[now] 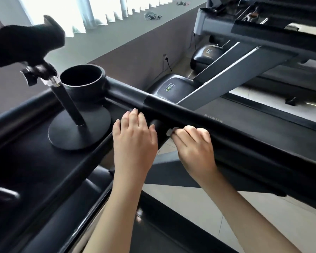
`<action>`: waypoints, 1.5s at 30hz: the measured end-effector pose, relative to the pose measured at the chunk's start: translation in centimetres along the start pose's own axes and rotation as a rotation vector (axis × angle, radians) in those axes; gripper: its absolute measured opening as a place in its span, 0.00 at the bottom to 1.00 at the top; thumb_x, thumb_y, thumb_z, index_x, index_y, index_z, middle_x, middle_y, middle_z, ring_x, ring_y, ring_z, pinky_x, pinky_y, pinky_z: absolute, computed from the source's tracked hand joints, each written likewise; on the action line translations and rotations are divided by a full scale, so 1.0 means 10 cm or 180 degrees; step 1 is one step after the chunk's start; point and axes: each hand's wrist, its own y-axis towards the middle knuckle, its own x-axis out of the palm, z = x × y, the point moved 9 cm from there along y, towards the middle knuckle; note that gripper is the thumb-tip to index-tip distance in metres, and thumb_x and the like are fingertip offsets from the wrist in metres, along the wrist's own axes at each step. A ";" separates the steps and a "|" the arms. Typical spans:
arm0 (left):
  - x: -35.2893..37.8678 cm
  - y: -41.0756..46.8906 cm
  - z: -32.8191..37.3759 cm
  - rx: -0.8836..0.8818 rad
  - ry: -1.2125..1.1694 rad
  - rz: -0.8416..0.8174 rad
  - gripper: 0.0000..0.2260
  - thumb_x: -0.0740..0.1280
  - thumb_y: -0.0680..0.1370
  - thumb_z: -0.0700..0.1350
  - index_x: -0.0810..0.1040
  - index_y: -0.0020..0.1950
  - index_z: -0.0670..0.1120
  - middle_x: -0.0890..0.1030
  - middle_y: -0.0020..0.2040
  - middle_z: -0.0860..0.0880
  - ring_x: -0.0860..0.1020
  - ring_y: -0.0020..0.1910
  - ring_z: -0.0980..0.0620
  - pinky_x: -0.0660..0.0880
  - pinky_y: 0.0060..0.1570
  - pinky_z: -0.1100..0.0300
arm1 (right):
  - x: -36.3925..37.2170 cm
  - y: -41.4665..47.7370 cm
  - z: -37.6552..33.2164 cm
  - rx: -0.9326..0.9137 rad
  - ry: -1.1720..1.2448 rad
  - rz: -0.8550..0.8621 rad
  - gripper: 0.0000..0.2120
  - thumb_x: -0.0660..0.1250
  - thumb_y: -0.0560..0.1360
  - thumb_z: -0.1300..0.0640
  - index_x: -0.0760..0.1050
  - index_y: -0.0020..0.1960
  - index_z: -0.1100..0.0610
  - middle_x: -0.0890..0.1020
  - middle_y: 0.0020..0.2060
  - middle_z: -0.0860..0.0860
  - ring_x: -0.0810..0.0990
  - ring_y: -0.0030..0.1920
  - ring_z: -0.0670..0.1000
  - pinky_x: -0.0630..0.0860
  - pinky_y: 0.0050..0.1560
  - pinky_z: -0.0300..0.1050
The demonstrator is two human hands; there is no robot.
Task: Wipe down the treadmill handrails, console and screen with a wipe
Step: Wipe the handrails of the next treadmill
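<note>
Fingers [190, 130] of the right hand [193, 148] are curled tight round a small white wipe [170, 132], pressing it against the near side of the black handrail [226, 123]. Only a corner of the wipe shows past the knuckles. The left hand [135, 141] lies just beside it, fingers [133, 115] fairly straight and relaxed, resting on the spot where the handrail meets the console tray [26, 152] and holding nothing.

The handrail's long axis runs from the cup holder [82, 77] at upper left down to the lower right edge of the view. Most of its length lies to the right of the wipe, so the right hand is the nearer one, and a stroke along the bar towards the lower right looks like the natural next move. Nothing sits on that stretch.

To the left, a stand [78, 132] with a round base sits on the tray just beside the cup holder, its pole leaning left with a dark, blurred object [26, 44] clamped on top. It would crowd any wiping of the tray. The screen is not in view. Another treadmill [226, 70] stands well apart, beyond the handrail.
</note>
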 end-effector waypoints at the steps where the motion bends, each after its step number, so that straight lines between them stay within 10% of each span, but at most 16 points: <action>1: 0.00 0.00 0.00 0.0014 0.0006 0.0014 0.24 0.53 0.77 0.50 0.78 0.60 0.35 0.79 0.61 0.38 0.76 0.62 0.39 0.71 0.61 0.42 | -0.04 -0.02 0.05 0.0122 0.0063 0.0045 0.08 0.67 0.76 0.66 0.82 0.44 0.56 0.82 0.40 0.48 0.76 0.44 0.51 0.67 0.46 0.45; 13: 0.00 -0.02 0.03 0.0106 0.0107 -0.0014 0.23 0.54 0.77 0.49 0.79 0.58 0.35 0.79 0.59 0.37 0.77 0.60 0.38 0.72 0.59 0.41 | -0.23 -0.02 0.24 0.0924 0.0116 0.0256 0.10 0.64 0.80 0.62 0.82 0.57 0.58 0.82 0.46 0.49 0.78 0.46 0.51 0.70 0.52 0.45; 26: 0.04 0.06 0.42 0.0563 -0.0655 0.0004 0.24 0.55 0.75 0.46 0.71 0.71 0.45 0.72 0.71 0.48 0.69 0.70 0.42 0.67 0.65 0.44 | -0.39 0.05 0.62 0.1935 -0.0215 0.0026 0.10 0.62 0.75 0.58 0.82 0.42 0.56 0.78 0.37 0.51 0.70 0.42 0.54 0.61 0.42 0.46; 45: 0.11 0.06 0.34 0.0388 -0.1101 -0.0287 0.27 0.58 0.74 0.43 0.68 0.74 0.47 0.68 0.74 0.51 0.62 0.74 0.46 0.62 0.69 0.50 | -0.05 -0.44 0.19 0.0870 -0.0118 -0.0121 0.15 0.58 0.81 0.64 0.84 0.48 0.59 0.84 0.44 0.49 0.81 0.40 0.55 0.69 0.45 0.46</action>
